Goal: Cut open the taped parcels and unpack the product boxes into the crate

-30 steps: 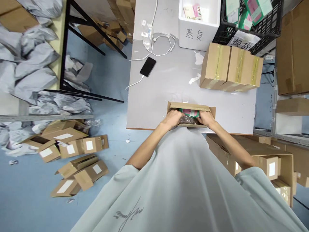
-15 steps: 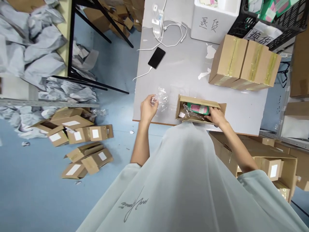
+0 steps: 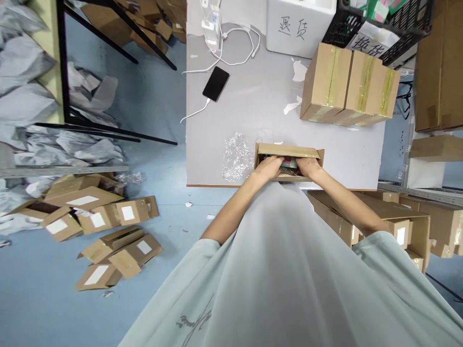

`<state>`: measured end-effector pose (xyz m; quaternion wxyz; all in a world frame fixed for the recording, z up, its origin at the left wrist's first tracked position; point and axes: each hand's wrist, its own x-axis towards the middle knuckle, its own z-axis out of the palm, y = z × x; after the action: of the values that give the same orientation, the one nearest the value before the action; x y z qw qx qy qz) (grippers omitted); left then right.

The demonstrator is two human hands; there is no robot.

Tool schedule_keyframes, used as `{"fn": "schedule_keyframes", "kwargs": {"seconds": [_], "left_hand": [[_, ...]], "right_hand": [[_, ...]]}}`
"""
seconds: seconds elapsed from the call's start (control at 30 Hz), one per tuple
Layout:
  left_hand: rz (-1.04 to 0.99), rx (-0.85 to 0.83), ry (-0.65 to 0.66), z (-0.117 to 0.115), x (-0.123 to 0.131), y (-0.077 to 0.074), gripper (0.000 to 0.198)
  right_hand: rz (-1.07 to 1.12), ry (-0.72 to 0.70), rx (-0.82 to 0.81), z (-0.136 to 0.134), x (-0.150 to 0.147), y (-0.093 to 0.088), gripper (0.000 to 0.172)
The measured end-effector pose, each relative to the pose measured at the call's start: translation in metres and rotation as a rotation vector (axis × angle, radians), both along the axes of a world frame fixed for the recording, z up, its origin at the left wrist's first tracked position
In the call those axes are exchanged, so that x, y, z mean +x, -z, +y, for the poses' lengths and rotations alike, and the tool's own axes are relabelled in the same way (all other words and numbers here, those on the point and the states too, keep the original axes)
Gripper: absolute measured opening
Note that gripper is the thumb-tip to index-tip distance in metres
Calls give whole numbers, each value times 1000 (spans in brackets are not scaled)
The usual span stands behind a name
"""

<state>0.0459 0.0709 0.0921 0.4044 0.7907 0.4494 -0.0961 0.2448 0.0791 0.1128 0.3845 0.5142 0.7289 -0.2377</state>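
An open cardboard box (image 3: 289, 150) lies at the table's front edge, close against my shirt. Inside it is a green-and-pink package (image 3: 289, 162), partly covered by my hands, with clear plastic film (image 3: 290, 171) along its near side. My left hand (image 3: 269, 168) reaches into the box at the package's left end, fingers curled onto it. At the other end my right hand (image 3: 308, 166) grips in the same way. The fingertips of both hands are hidden in the box. Crumpled clear plastic wrap (image 3: 237, 158) rests on the table left of the box.
Several taped cartons (image 3: 327, 79) stand at the back right, before a white foam box (image 3: 298, 26) and a black crate (image 3: 408, 21). A phone (image 3: 216, 84) with a charging cable lies at the left. Opened cartons (image 3: 135, 255) litter the floor; a large carton (image 3: 390, 217) stands right of me.
My left hand has let go of the crumpled plastic wrap, which now lies on the table, and has moved right into the box. My right hand has reached further over the package.
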Motion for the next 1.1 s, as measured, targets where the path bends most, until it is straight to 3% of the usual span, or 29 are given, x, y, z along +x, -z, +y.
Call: {"fn": "schedule_keyframes", "kwargs": {"seconds": [0.07, 0.17, 0.27, 0.37, 0.5, 0.6, 0.7, 0.77, 0.8, 0.83, 0.9, 1.0, 1.1], "left_hand": [[163, -98, 52, 16, 14, 13, 59], [254, -128, 73, 25, 23, 25, 51], [300, -80, 60, 22, 24, 26, 48], [313, -44, 69, 17, 20, 17, 44], [227, 61, 50, 6, -2, -16, 35], [10, 231, -150, -10, -42, -61, 26], [-41, 325, -360, -28, -96, -105, 18], [-11, 364, -510, -37, -131, -121, 12], [25, 385, -584, -40, -145, -122, 10], [70, 400, -652, -43, -157, -117, 9], [166, 400, -762, -45, -173, -95, 9], [248, 265, -834, -43, -175, -40, 13], [319, 90, -835, -37, -165, 8, 21]], "right_hand": [[9, 7, 22, -4, 3, -9, 72], [75, 36, 131, -10, 12, -21, 89], [157, 92, 219, -12, 19, -27, 89], [177, 156, 222, -10, 20, -28, 85], [227, 216, 212, -9, 25, -29, 84], [263, 238, 199, -8, 32, -31, 84], [251, 241, 201, -5, 34, -32, 84], [222, 217, 204, -2, 32, -29, 84], [197, 193, 194, 0, 30, -27, 85], [168, 160, 170, 2, 28, -23, 86], [100, 92, 86, 7, 22, -14, 86], [57, 8, -23, 13, 12, 5, 85], [89, -47, -1, 14, 2, 25, 86]]}}
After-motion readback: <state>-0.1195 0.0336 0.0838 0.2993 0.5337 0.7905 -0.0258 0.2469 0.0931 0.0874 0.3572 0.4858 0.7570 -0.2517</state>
